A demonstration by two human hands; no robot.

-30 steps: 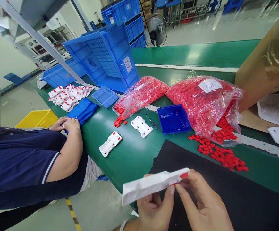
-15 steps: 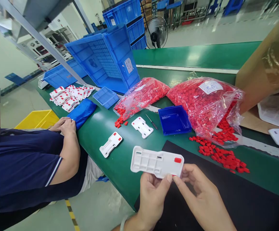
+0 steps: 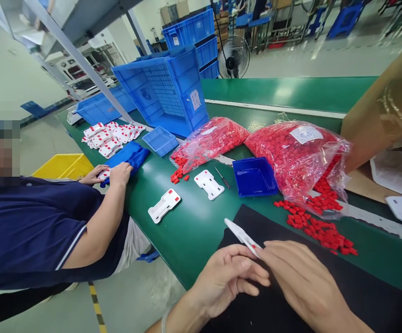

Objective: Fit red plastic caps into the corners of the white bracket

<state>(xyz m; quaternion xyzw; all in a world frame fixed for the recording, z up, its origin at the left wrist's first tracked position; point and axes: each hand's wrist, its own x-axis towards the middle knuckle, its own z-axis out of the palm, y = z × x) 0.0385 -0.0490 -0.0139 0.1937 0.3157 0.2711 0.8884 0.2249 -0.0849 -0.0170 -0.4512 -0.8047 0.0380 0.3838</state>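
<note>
- The white plastic plate (image 3: 241, 236) is held edge-on between both hands, low in the near middle of the scene, just above the black mat (image 3: 325, 277) on the green surface (image 3: 187, 231). A red clip shows at its near end, so at least one insert looks seated.
- Left hand (image 3: 227, 277): fingers curled narrow, thumb and forefinger tips pinching the plate's near end from the left.
- Right hand (image 3: 305, 277): fingers closed close together on the same end of the plate, from the right.
- Judged from the layout, plenty remains: loose red clips (image 3: 320, 229) lie spilled to the right of the mat, below a large bag of red clips (image 3: 298, 157), and a second bag (image 3: 208, 143) sits further left.
- Two more white plates (image 3: 164, 206) (image 3: 209, 184) lie on the surface beyond the hands, with a small screwdriver (image 3: 222, 177) and a blue tray (image 3: 254, 176) beside them.
- Far left, a pile of finished plates (image 3: 112, 136) sits near a co-worker's hand (image 3: 119, 173).
</note>
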